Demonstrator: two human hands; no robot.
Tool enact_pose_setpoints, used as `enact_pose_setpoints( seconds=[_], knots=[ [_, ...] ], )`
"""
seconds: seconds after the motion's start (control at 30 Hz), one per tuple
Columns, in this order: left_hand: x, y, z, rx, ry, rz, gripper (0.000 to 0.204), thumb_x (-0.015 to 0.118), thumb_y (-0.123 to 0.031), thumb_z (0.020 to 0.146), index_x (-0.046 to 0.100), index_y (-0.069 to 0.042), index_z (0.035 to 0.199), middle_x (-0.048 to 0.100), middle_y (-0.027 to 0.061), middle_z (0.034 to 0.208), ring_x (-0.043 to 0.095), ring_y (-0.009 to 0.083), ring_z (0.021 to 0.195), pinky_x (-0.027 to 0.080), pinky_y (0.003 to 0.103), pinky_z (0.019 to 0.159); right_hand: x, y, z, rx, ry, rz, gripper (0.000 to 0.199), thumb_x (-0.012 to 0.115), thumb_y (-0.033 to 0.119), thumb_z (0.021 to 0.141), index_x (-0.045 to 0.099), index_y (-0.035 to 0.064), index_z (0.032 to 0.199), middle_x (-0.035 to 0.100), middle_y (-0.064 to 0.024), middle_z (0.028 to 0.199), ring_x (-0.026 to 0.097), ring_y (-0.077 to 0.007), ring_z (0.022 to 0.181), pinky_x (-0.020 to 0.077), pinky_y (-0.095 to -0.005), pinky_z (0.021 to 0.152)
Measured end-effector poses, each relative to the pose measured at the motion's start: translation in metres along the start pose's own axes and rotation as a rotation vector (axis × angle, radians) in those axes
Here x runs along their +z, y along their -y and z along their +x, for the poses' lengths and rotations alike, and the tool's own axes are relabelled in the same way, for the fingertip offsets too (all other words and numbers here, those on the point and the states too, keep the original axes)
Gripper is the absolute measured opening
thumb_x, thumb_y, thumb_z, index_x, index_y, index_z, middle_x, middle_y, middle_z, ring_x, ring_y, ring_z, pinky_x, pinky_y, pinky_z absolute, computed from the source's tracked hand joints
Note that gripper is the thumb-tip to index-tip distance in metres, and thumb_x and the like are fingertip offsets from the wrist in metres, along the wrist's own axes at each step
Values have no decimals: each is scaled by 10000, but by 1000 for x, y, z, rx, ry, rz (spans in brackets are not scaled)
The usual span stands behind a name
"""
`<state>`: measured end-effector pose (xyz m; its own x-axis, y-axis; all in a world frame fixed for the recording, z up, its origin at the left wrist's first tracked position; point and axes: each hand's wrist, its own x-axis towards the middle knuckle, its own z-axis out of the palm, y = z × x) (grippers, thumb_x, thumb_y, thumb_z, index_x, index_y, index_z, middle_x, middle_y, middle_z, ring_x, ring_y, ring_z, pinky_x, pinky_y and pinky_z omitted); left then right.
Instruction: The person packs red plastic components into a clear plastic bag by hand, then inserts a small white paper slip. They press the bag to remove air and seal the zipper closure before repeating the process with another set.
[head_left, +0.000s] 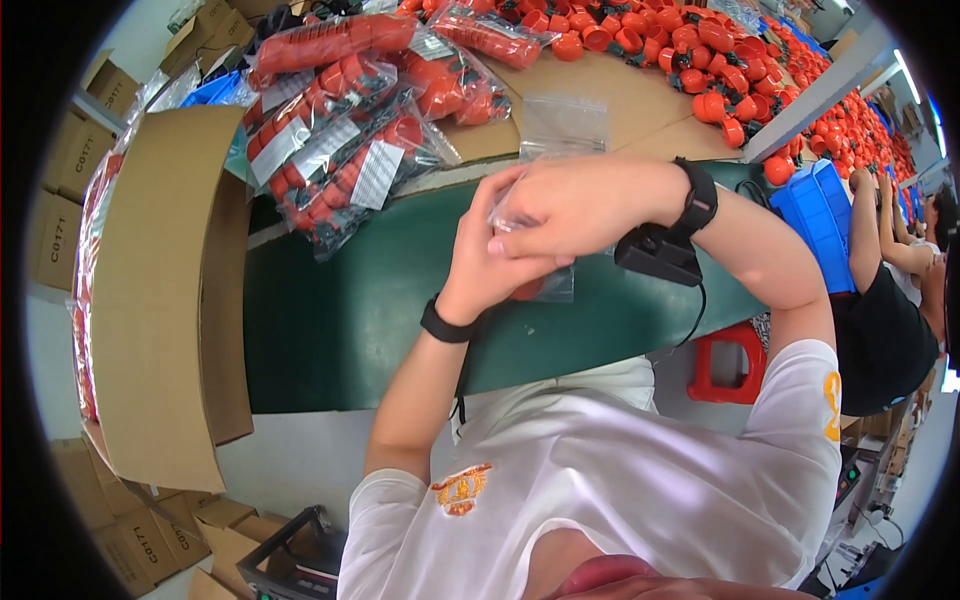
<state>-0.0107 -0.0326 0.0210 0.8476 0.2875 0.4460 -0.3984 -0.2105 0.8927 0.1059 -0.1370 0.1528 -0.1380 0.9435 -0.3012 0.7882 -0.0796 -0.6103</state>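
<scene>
Both my hands meet over the green table (350, 320), pressed together around a small clear plastic bag (552, 287) with something red inside. My left hand (485, 255) comes up from below and cups the bag from underneath. My right hand (580, 205) lies across it from the right and closes over the bag's top. Each wrist carries a black band, and a small black device hangs under the right one. Most of the bag is hidden between the hands.
Sealed bags of red parts (340, 140) lie piled at the table's far left, with empty clear bags (565, 125) beyond my hands. Loose red parts (700, 60) cover the brown bench behind. An open cardboard box (165, 290) stands left. A blue bin (820, 215) and another person (890, 310) are right.
</scene>
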Motion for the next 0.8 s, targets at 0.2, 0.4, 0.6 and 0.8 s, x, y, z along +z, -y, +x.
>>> enact_pose_setpoints(
  seconds=[0.2,0.4,0.6,0.8],
  knots=[
    [-7,-1,-4,-107,-43,-133,907,950,-225,625,461,-5,1357,648,122,1180,638,182,1058,526,344,913,-16,-26,-11,-196,-158,241,405,523,350,1013,662,23,817,676,-75,740,640,-193,685,499,-344,672],
    [-22,9,-2,-187,-167,-86,993,977,-335,595,436,9,1353,639,104,1141,619,185,1052,502,346,942,-128,-202,11,162,-909,425,302,613,317,965,666,22,1000,689,-27,922,645,-111,833,486,-263,737],
    [-21,9,0,-218,-163,-121,992,981,-318,588,436,-3,1355,636,104,1148,612,185,1066,499,350,947,-88,-367,75,516,-903,-530,665,776,250,784,473,93,1356,532,-188,1333,599,-344,1161,508,-412,963],
    [-24,10,-1,-249,-189,-163,980,980,-284,595,433,-12,1361,636,105,1154,610,185,1070,495,347,949,-84,-364,83,466,-974,-300,616,759,227,737,499,143,1289,532,-198,1254,583,-421,1139,505,-441,979]
  ],
)
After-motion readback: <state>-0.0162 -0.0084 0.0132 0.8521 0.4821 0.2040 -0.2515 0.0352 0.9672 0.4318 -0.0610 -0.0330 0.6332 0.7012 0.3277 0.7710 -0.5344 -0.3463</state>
